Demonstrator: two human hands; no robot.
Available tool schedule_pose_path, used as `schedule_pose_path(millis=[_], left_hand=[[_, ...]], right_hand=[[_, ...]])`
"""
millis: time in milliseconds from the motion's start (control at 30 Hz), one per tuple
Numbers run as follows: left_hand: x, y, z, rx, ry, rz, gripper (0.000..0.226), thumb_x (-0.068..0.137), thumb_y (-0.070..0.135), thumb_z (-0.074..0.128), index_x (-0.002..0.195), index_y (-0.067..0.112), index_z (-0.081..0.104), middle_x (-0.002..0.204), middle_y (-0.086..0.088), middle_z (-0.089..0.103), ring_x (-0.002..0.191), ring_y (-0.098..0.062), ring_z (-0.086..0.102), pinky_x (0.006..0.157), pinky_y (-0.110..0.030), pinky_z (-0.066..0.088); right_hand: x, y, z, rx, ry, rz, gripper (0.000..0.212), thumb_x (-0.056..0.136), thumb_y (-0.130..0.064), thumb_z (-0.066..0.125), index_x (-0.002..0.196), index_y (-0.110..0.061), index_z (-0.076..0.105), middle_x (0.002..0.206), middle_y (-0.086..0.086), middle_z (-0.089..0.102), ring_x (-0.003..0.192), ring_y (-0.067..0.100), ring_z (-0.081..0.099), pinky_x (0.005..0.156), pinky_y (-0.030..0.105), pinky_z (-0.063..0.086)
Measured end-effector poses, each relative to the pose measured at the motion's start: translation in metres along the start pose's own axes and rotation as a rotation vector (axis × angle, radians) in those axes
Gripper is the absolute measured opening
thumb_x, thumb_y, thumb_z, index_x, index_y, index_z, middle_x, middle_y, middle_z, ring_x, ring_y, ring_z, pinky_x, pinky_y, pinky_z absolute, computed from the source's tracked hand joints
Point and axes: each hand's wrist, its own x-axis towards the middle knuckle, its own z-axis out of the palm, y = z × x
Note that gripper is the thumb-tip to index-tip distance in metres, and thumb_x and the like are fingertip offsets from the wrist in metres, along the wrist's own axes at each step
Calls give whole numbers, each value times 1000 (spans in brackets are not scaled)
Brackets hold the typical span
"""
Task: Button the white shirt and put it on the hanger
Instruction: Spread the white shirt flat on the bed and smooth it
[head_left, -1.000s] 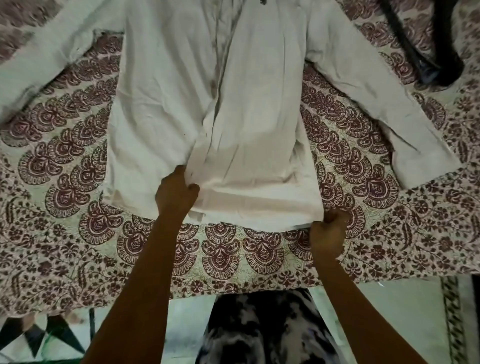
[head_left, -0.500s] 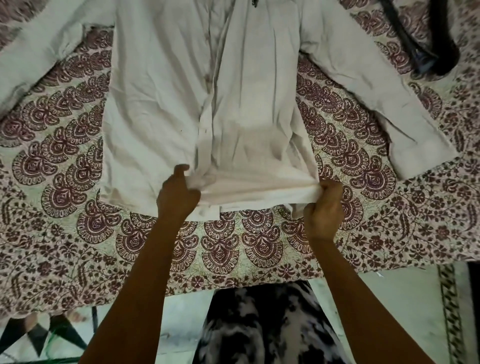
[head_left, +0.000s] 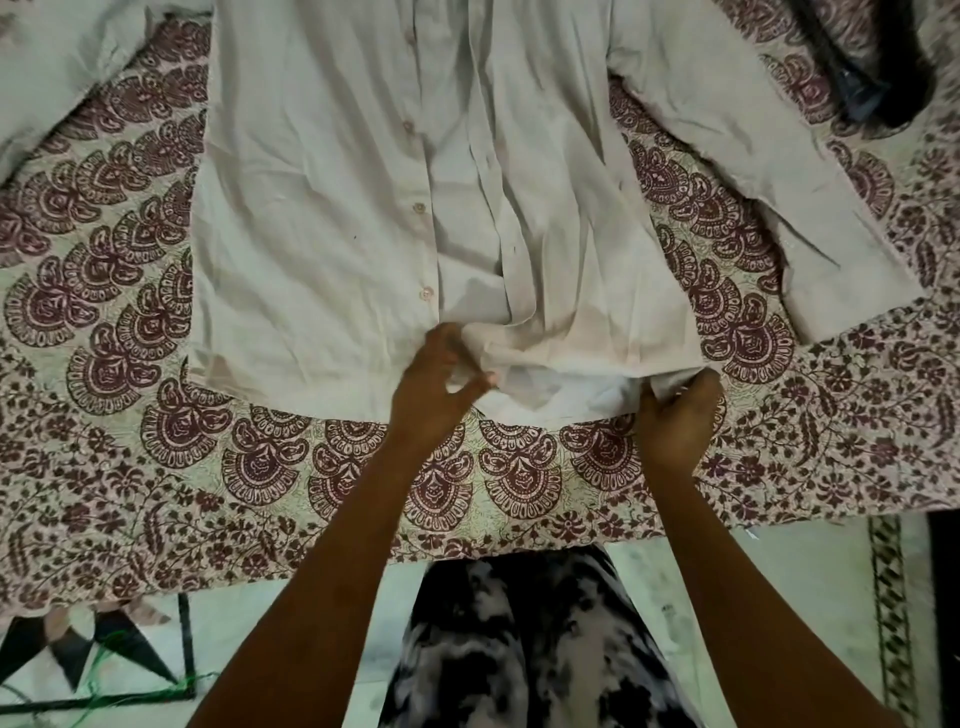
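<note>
The white shirt lies face up and unbuttoned on a patterned bedsheet, sleeves spread to both sides. A row of small buttons runs down its left front panel. My left hand pinches the lower edge of the right front panel near the placket. My right hand grips the hem corner of that same panel, which is bunched and lifted between the two hands. No hanger is identifiable in view.
A dark strap-like object lies on the sheet at the top right. The bed's near edge runs below my forearms, with patterned floor and my black-and-white clothing beneath.
My right hand has pulled the hem corner up and toward the middle, bunching the panel's bottom edge. My left hand shifted its grip, now pinching with fingers apart.
</note>
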Motion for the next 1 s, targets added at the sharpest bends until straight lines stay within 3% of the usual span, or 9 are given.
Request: schedule_pose_path(millis=[100,200,267,433,533,633,800,867,1000], left_hand=[[9,14,31,-49,-30,-87,81,73,36,76,138,11,34,133,-10,53,115,-27,55,93,-42,50],[18,32,28,-548,4,-316,31,80,6,67,110,4,58,97,-9,64,95,-26,60,69,-25,53],[17,36,7,-746,48,-275,20,80,0,62,97,10,61,84,-3,64,82,-20,60,58,-16,49],[-5,33,-52,-1258,79,-47,21,75,3,51,66,21,45,70,0,56,72,-17,56,64,-31,45],[-19,19,-74,-1211,97,-86,17,71,19,62,75,23,46,71,7,60,76,-15,55,64,-32,40],[-27,5,-79,-1059,57,-190,19,81,16,64,85,27,48,77,10,66,76,-14,58,61,-29,49],[-42,8,-76,-631,-377,-266,29,74,0,63,93,19,53,99,-7,67,83,-22,65,59,-28,54],[-43,11,-70,-494,-247,-250,24,77,-4,64,87,16,56,94,-5,66,82,-20,63,62,-28,53],[-30,5,-57,-581,339,-237,25,79,-6,64,78,19,59,84,1,62,80,-16,57,59,-16,47]], right_hand=[[4,0,-1,93,15,-5,38,80,-9,66,108,6,45,103,25,59,92,31,58,68,26,37],[14,5,-6,38,47,-49,22,76,5,58,97,8,52,92,28,59,81,33,57,63,23,29],[18,12,-11,5,59,-66,23,69,13,51,90,7,56,93,29,56,78,35,55,61,21,27],[13,11,-15,-12,-21,-211,30,61,21,46,86,6,54,94,27,52,78,26,48,58,17,25],[3,-2,-9,-35,-95,-272,30,63,21,50,88,6,52,96,25,52,80,18,42,57,10,23],[-3,-8,-4,-8,-80,-224,37,61,22,49,95,6,53,101,24,53,82,17,43,55,8,27],[2,-4,-13,129,36,-108,36,67,15,45,101,3,48,96,21,55,81,21,49,65,20,35],[0,-3,-18,122,40,-59,35,71,14,47,104,1,43,87,17,57,73,27,56,59,25,36],[-13,-5,-13,-32,-19,-84,38,74,13,47,111,4,43,89,23,63,71,35,60,59,29,37]])
